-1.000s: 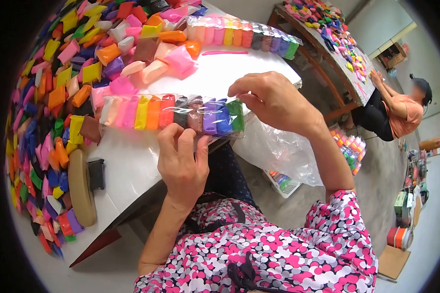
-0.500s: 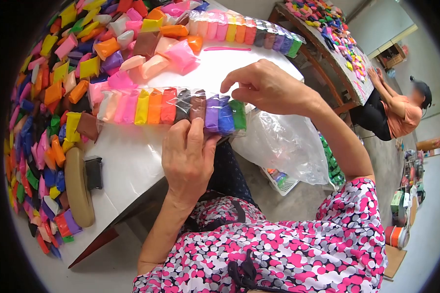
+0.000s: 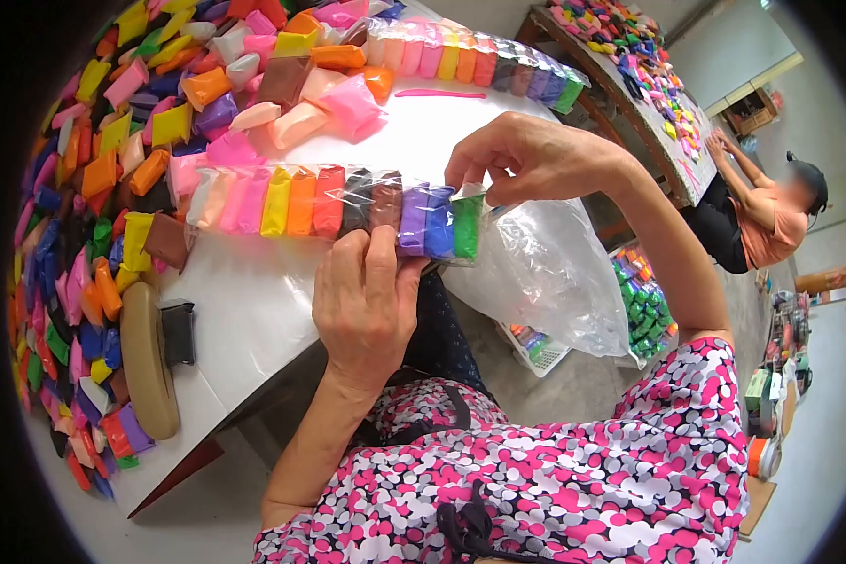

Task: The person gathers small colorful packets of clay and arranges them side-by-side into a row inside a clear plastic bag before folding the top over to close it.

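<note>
A clear plastic bag holding a row of coloured packets (image 3: 301, 202) lies near the table's front edge, running from white and pink at the left to a green packet (image 3: 467, 224) at the right end. My left hand (image 3: 365, 301) is closed on the bag's near side, fingers over the brown and purple packets and thumb at the lower edge. At the right end, my right hand (image 3: 540, 160) pinches the bag's plastic just above the green packet. Its fingertips partly hide what they grip.
Loose coloured packets (image 3: 150, 179) are heaped at the left. Another filled bag (image 3: 470, 58) lies at the back, near a pink stick (image 3: 439, 93). A tan curved object (image 3: 148, 362) lies front left. A clear sack (image 3: 559, 273) hangs at the right; another person (image 3: 771, 211) works beyond.
My right hand has moved slightly right and its fingers have come down onto the bag's end by the green packet. My left hand stays on the bag, shifted very little.
</note>
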`<state>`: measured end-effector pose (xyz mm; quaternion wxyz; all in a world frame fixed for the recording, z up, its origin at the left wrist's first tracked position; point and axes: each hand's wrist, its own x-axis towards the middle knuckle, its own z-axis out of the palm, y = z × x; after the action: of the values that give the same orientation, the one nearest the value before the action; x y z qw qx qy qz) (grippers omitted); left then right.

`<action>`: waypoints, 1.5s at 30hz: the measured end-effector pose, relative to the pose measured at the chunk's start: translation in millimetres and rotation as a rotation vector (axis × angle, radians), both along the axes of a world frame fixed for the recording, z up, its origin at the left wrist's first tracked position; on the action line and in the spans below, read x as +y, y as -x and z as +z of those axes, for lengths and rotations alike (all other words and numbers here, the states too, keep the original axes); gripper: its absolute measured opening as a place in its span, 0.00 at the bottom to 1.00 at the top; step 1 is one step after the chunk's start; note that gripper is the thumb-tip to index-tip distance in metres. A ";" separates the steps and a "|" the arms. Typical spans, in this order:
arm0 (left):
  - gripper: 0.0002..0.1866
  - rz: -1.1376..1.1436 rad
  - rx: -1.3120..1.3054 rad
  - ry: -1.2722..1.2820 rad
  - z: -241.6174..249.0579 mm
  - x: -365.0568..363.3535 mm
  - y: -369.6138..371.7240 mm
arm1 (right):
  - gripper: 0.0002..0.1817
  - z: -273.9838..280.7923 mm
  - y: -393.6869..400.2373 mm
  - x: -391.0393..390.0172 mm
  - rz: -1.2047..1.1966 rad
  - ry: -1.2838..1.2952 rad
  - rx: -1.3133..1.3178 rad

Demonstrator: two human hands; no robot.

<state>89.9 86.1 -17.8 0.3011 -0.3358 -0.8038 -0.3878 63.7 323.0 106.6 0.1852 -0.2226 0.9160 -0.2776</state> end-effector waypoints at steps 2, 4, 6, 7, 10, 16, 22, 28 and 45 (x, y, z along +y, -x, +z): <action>0.25 0.003 0.002 -0.005 -0.2 0.2 0.3 | 0.13 3.1 1.0 0.2 0.018 -0.046 0.013; 0.25 0.005 0.007 -0.010 0.1 0.4 0.1 | 0.13 2.6 0.6 1.7 -0.053 0.017 -0.075; 0.26 0.002 0.002 -0.004 0.3 0.1 0.2 | 0.13 0.7 0.1 2.7 -0.102 0.054 -0.112; 0.26 0.000 0.000 -0.001 0.6 0.5 0.2 | 0.13 -0.5 -0.1 3.0 -0.114 0.058 -0.104; 0.27 0.002 -0.008 0.004 2.7 0.4 -0.7 | 0.11 -1.2 -1.6 1.2 -0.175 0.105 -0.101; 0.28 0.014 0.008 0.011 1.7 1.7 -0.3 | 0.08 4.4 4.1 -5.7 -0.286 0.122 -0.143; 0.28 0.012 0.006 -0.018 2.1 4.0 0.7 | 0.08 9.3 -1.5 -18.3 -0.170 -0.054 0.107; 0.27 0.041 0.011 -0.014 0.7 5.8 1.1 | 0.07 13.1 -4.9 -20.2 -0.128 -0.039 0.065; 0.23 0.099 0.016 -0.011 -0.3 7.1 0.2 | 0.15 8.3 5.1 -33.3 -0.138 -0.065 0.115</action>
<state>89.7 93.1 -18.1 0.3280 -0.2972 -0.8149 -0.3743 58.6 289.7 114.9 0.1198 -0.1685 0.9468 -0.2465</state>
